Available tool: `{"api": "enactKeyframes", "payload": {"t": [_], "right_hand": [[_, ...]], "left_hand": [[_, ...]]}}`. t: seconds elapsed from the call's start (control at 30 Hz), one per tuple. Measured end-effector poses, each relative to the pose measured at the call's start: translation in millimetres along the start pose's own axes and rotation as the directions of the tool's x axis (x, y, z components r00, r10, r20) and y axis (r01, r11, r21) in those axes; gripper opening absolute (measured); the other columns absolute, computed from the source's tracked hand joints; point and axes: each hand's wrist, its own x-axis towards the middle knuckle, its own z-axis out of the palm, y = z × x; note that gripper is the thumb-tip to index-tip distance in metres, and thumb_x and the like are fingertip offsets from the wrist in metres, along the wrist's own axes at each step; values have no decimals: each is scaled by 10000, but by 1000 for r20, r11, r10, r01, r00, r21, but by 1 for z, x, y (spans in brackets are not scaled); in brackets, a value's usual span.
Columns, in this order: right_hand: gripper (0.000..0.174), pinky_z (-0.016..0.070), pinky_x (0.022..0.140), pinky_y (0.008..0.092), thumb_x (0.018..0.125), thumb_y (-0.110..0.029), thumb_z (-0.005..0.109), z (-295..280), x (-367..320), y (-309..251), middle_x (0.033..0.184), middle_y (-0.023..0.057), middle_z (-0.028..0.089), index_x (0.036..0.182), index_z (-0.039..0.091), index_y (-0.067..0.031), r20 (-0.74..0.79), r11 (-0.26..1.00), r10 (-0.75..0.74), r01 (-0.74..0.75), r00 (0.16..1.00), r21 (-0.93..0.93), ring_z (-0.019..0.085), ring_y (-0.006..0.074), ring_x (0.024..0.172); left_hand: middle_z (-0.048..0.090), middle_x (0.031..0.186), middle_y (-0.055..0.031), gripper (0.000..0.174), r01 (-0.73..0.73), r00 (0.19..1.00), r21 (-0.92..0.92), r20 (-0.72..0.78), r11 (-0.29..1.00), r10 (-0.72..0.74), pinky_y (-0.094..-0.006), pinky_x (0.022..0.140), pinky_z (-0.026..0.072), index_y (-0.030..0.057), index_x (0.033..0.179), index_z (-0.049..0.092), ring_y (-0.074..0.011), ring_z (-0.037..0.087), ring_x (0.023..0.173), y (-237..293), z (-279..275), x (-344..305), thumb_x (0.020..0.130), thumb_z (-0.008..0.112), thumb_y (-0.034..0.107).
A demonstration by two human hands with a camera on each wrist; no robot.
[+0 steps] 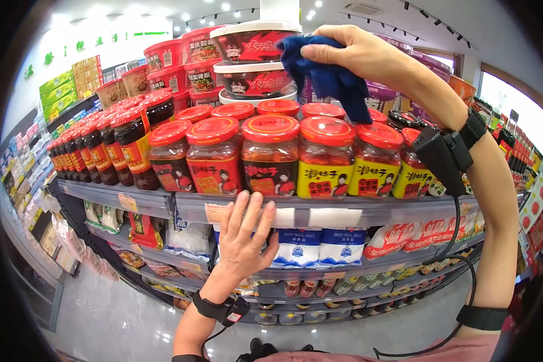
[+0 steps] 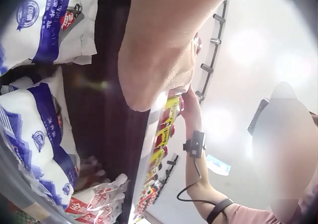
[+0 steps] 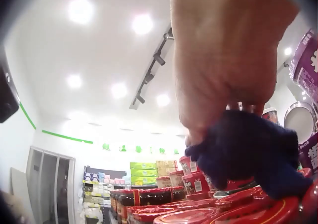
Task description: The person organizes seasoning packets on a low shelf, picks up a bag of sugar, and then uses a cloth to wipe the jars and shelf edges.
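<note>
My right hand (image 1: 349, 53) grips a dark blue cloth (image 1: 335, 78) between thumb and fingers, high over the top shelf. The cloth hangs down beside the stacked red-and-black noodle bowls (image 1: 253, 79), its lower end overlapping the red jar lids in the head view. In the right wrist view the bunched cloth (image 3: 243, 152) is close above the red lids (image 3: 191, 216). My left hand (image 1: 245, 238) rests with straight fingers at the price strip (image 1: 193, 207) of the top shelf, below the glass sauce jars (image 1: 269, 160).
Darker sauce jars (image 1: 133, 145) line the shelf's left part. White-and-blue salt bags (image 1: 342, 246) and red-and-white bags (image 1: 398, 238) stand on the shelf below. Purple tubs (image 3: 308, 60) are near my right hand. A wrist cable (image 1: 473, 277) hangs along my right arm.
</note>
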Motion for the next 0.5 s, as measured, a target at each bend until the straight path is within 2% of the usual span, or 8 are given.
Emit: {"api": "enactKeyframes", "payload": {"t": [0.1, 0.13, 0.2, 0.27, 0.4, 0.43, 0.47, 0.5], "right_hand": [[476, 423, 858, 298, 906, -429, 516, 15, 30, 4, 1036, 95, 587, 1131, 561, -12, 163, 939, -97, 144, 982, -311, 536, 176, 996], [480, 409, 909, 330, 911, -433, 499, 22, 26, -12, 1122, 132, 577, 1176, 546, -35, 241, 942, 98, -12, 966, -336, 526, 228, 1077], [488, 394, 955, 360, 905, -444, 497, 43, 37, -5, 1202, 155, 549, 1220, 530, -73, 326, 904, 102, 49, 940, -426, 505, 279, 1134], [484, 391, 973, 372, 903, -438, 494, 62, 42, -7, 1237, 174, 527, 1252, 511, -104, 337, 860, 233, -32, 912, -509, 489, 320, 1156], [378, 433, 892, 391, 831, -281, 603, 65, 44, -16, 1108, 174, 593, 1155, 566, -90, 261, 865, 162, -10, 952, -502, 562, 341, 1015], [354, 448, 839, 372, 789, -233, 647, 68, 44, -22, 1032, 150, 620, 1083, 581, -47, 223, 870, 125, 2, 967, -494, 590, 288, 946], [354, 448, 839, 372, 789, -233, 647, 68, 46, -28, 1032, 150, 620, 1083, 581, -47, 217, 866, 138, -11, 967, -500, 590, 288, 946], [345, 450, 824, 345, 792, -228, 647, 65, 49, -35, 1008, 127, 623, 1073, 585, -36, 195, 879, 278, -167, 941, -447, 589, 238, 932]], "left_hand": [[447, 1324, -181, 599, -35, 997, -193, 63, 981, 48, -469, 1034, 288, 59, 1241, 498, -360, 406, 1247, -10, -15, 3, 672, 672, 127], [460, 1311, -178, 571, -76, 994, -204, 63, 976, 90, -481, 1038, 282, 60, 1216, 517, -354, 421, 1236, -17, -16, 0, 670, 669, 120], [467, 1300, -185, 554, -141, 989, -144, 24, 979, 146, -502, 1048, 259, 58, 1199, 527, -352, 420, 1237, -34, -27, -3, 666, 666, 113], [474, 1290, -188, 555, -93, 996, -104, -16, 990, 92, -524, 1057, 232, 57, 1198, 529, -355, 417, 1237, -56, -38, -10, 663, 664, 118], [432, 1312, -221, 562, 101, 990, -85, -86, 991, -109, -547, 1057, 182, 36, 1221, 506, -395, 360, 1255, -92, -57, -22, 688, 631, 162], [418, 1316, -219, 565, 111, 991, -67, -70, 992, -115, -545, 1049, 193, 40, 1234, 502, -400, 349, 1253, -100, -57, -24, 709, 620, 213], [418, 1316, -219, 565, 105, 991, -81, -72, 991, -111, -545, 1049, 193, 40, 1234, 502, -400, 349, 1253, -107, -56, -27, 709, 620, 213], [420, 1309, -210, 566, 58, 996, -49, -63, 997, -61, -543, 1043, 202, 43, 1236, 505, -403, 354, 1246, -112, -52, -32, 717, 618, 237]]}}
